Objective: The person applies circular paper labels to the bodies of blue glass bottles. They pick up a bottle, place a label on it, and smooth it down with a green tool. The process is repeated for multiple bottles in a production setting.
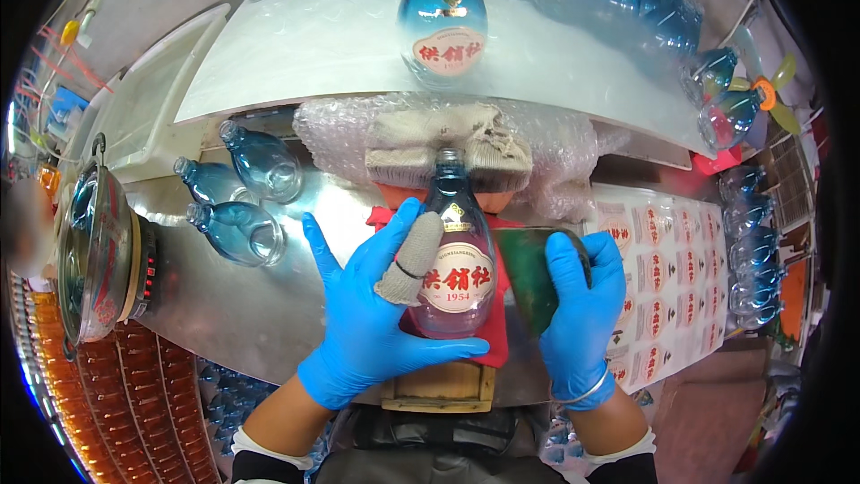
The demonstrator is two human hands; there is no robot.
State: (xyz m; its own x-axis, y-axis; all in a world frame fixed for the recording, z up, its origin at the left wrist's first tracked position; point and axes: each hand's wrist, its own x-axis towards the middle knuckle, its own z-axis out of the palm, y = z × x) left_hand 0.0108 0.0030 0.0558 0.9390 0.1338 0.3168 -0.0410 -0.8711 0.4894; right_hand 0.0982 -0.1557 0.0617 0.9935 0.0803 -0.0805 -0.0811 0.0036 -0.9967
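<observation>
A glass bottle, blue at the neck and fading to a pale, see-through base, lies on a red cloth with its neck away from me. Its front bears a cream label with red lettering. My left hand, in a blue glove, rests against the bottle's left side and bottom, fingers spread. A grey cloth sleeve covers one of its fingers. On the right, my gloved right hand grips a dark green, flat scraper-like piece close to the bottle's right side.
Printed label sheets lie at right. Three blue bottles lie at left, near a round scale-like device. Beyond the cloth-covered support and bubble wrap, a labelled bottle stands on a white surface, with many bottles behind.
</observation>
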